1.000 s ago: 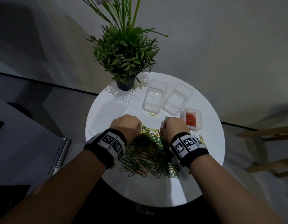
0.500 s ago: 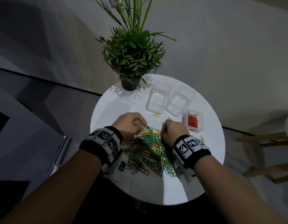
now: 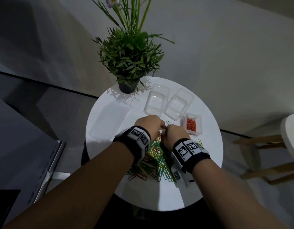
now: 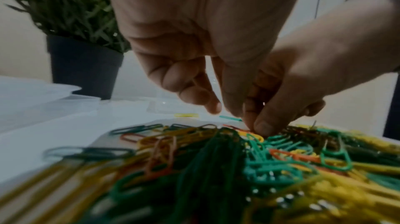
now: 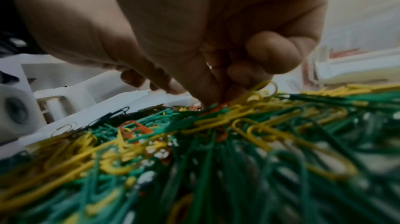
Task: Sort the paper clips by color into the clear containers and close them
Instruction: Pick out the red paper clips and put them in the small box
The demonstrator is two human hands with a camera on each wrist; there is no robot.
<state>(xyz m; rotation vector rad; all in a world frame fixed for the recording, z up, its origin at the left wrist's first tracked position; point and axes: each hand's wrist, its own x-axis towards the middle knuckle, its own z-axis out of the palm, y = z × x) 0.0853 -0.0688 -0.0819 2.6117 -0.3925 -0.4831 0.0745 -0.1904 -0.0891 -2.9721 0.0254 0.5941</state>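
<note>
Round white table [image 3: 209,162] by a pale wall, potted plant [image 3: 128,60] at its far edge. We see a mixed pile of paper clips [image 3: 157,156], green, yellow and orange-red, on the near half of the table. Both hands meet at the far edge of that pile. Left hand [image 3: 150,125] has its fingers curled down, tips just beside the right hand's; we cannot tell from any view whether it holds a clip. Right hand [image 3: 174,133] has thumb and fingertips pressed together at the pile, apparently pinching an orange clip [image 5: 216,107]; contact is partly hidden and blurred. Behind the hands we note two clear containers [image 3: 167,101], side by side, lids open. To their right, a third container [image 3: 191,124] holds orange clips. One big clear lid or tray [image 3: 108,119] lies left. Loose green clip [image 3: 168,123] sits just past the fingertips.
</note>
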